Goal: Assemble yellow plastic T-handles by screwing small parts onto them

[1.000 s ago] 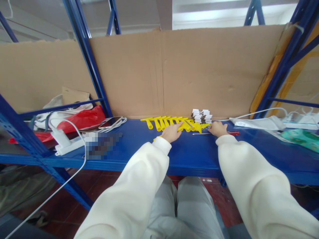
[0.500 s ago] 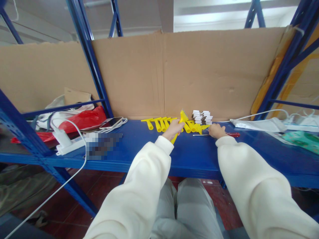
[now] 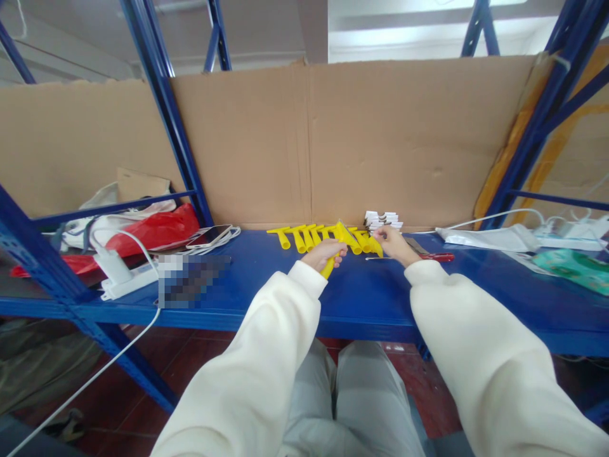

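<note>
Left hand (image 3: 323,255) clamped on yellow tool (image 3: 340,231); right hand (image 3: 392,244): grip not determinable. Apparent step: readying the tool; next likely requires steadiness.

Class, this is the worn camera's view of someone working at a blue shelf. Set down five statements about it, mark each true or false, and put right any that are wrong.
1. The left hand holds a yellow tool. True.
2. The right hand grips a red handle. False: the red handle lies on the shelf, and the fingertips are in front of the white stack.
3. A cardboard panel stands behind the white stack. True.
4. Both sleeves are black. False: the sleeves are creamy white.
5. A phone lies left of the row of yellow pieces. True.
</note>
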A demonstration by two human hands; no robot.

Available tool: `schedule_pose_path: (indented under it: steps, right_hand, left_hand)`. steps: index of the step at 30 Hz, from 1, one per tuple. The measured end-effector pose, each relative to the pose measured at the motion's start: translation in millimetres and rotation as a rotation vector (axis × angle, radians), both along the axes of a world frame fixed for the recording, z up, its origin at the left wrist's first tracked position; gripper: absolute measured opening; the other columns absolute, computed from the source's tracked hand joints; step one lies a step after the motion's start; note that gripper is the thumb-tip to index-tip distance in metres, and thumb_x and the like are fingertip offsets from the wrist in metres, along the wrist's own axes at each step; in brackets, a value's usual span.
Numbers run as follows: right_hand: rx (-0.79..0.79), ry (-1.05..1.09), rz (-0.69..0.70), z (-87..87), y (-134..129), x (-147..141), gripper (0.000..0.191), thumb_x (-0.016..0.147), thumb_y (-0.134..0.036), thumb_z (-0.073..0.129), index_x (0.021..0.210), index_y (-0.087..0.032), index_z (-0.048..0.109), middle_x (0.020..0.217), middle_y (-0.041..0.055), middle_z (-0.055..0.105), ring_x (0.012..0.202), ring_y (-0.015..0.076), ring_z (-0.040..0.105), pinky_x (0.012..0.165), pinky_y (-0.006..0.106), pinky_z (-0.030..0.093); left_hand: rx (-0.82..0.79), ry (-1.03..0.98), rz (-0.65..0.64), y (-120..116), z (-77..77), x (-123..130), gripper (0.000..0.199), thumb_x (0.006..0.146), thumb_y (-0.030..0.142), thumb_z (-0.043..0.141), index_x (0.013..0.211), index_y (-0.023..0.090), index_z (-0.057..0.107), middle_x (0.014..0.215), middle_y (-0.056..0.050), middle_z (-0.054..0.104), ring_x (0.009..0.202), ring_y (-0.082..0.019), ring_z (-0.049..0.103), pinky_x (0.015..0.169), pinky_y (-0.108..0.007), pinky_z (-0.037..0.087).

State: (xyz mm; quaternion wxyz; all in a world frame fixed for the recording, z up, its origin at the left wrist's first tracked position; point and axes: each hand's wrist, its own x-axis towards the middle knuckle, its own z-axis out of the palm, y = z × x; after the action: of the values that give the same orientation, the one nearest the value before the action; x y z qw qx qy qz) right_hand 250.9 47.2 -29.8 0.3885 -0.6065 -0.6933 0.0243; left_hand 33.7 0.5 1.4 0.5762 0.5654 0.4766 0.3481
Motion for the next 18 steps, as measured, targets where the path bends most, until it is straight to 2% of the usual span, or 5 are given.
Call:
schedule_pose_path:
  steps: [3,5,11,18]
  right_hand:
    - [0.104,0.037,0.171,-2.0,1.6,-19.7,0.013,0.086,-0.020,0.056,0.081,-0.020,0.068,0.099,0.0093,0.074,0.101,0.0256,0.066,0.099,0.042,0.049]
    - [0.120,0.017,0.227,-4.7,2.3,-27.4,0.012,0.085,-0.021,0.058,0.078,-0.022,0.067,0.094,0.0080,0.073,0.099,0.0259,0.065,0.100,0.043,0.049]
    - [0.092,-0.011,0.252,-9.7,3.0,-29.1,0.011,0.084,-0.021,0.059,0.076,-0.022,0.066,0.092,0.0073,0.071,0.098,0.0258,0.065,0.099,0.044,0.050]
    - [0.131,0.045,0.301,-11.2,0.6,-31.6,0.011,0.084,-0.022,0.060,0.074,-0.023,0.065,0.094,0.0070,0.072,0.097,0.0255,0.066,0.099,0.044,0.050]
  left_hand:
    - [-0.009,-0.017,-0.035,-1.0,0.4,0.8,0.028,0.088,0.000,0.050,0.068,0.019,0.044,0.051,0.009,0.042,0.037,-0.004,0.031,0.038,-0.015,0.022]
    - [-0.016,-0.013,-0.034,-1.7,0.8,1.5,0.028,0.089,0.000,0.049,0.069,0.019,0.045,0.050,0.009,0.042,0.036,-0.004,0.031,0.038,-0.015,0.022]
    - [-0.016,-0.010,-0.030,-1.5,-0.5,1.8,0.029,0.092,0.002,0.048,0.069,0.019,0.044,0.050,0.009,0.042,0.036,-0.003,0.032,0.038,-0.015,0.022]
    - [-0.028,-0.050,-0.027,1.3,-3.5,1.3,0.026,0.090,0.005,0.055,0.070,0.019,0.046,0.051,0.009,0.043,0.037,-0.003,0.032,0.039,-0.014,0.023]
